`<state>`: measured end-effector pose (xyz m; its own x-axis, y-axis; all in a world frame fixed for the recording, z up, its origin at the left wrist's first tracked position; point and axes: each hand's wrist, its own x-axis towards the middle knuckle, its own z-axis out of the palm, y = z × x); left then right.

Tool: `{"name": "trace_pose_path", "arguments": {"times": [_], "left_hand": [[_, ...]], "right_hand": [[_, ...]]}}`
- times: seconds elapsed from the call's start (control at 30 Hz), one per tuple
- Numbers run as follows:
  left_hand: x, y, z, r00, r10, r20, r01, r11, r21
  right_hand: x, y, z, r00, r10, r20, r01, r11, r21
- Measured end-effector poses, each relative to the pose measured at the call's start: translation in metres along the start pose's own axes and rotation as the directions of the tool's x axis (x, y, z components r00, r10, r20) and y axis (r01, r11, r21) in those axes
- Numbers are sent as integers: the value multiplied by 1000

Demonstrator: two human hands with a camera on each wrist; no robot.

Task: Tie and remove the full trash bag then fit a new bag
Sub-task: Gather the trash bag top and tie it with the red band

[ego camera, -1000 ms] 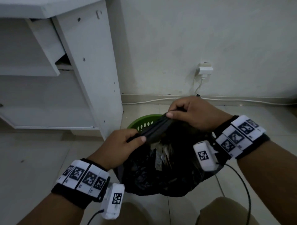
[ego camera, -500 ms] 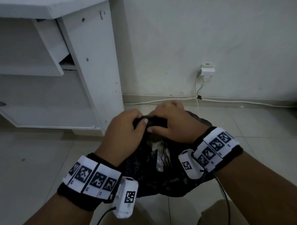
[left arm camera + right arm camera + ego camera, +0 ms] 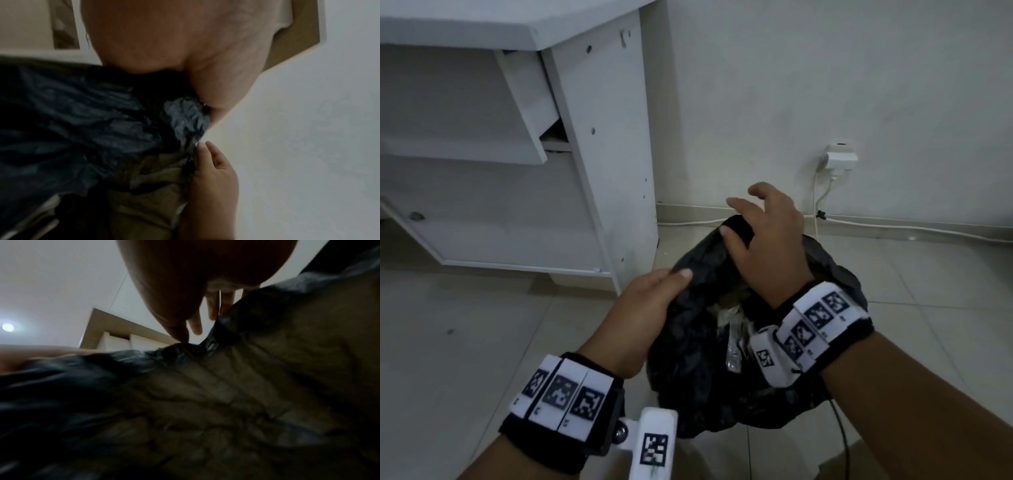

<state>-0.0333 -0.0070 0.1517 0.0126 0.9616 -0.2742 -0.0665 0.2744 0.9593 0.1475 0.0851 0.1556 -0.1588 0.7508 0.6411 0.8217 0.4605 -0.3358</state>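
Two hands on one black trash bag (image 3: 709, 383), dim light throughout.

White cabinet (image 3: 599, 147): biggest item, left of bag, side panel just beside bag's upper left edge. Lower door hanging tilted.

Trash bag: on tiled floor (image 3: 465, 342), right of cabinet, below wall (image 3: 825, 85). Bulging, crumpled. Mouth partly gathered at far side, gap left near middle with pale crinkled contents (image 3: 729, 318) visible inside.

Right hand (image 3: 767, 250): over bag's far top. Thumb pressed onto gathered black plastic, remaining fingers spread and lifted clear above it. Wide, not gripping. Right-wrist view: fingers (image 3: 211, 308) extended above bunched plastic (image 3: 180, 350), matches.

Left hand (image 3: 643, 305): against bag's near-left rim. Thumb laid flat on top of plastic, fingers tucked behind fold and hidden. Looks like a pinch on rim. Left-wrist view blurred: palm (image 3: 174, 40) tight against bunched plastic (image 3: 185, 116).

Wall plug (image 3: 840, 159): on wall above and right of bag, white cable (image 3: 893, 224) trailing along skirting behind bag.
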Motion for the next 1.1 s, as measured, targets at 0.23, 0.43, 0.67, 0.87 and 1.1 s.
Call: {"name": "trace_pose_path", "arguments": {"times": [0.23, 0.43, 0.67, 0.87, 1.1], "left_hand": [[5, 42, 14, 998, 7, 56, 27, 819, -574], [16, 52, 14, 974, 225, -3, -176, 755, -631], [35, 23, 0, 952, 184, -246, -276, 862, -425], [43, 7, -4, 808, 275, -522, -239, 961, 136], [35, 13, 25, 608, 763, 222, -594, 251, 764]], "right_hand": [[-60, -57, -4, 990, 140, 10, -126, 858, 498], [-92, -40, -2, 886, 222, 407, -424, 745, 516], [-70, 12, -54, 782, 119, 612, -394, 855, 338], [-41, 44, -68, 790, 319, 524, -576, 679, 455], [-17, 31, -71, 844, 111, 524, -375, 821, 431]]}}
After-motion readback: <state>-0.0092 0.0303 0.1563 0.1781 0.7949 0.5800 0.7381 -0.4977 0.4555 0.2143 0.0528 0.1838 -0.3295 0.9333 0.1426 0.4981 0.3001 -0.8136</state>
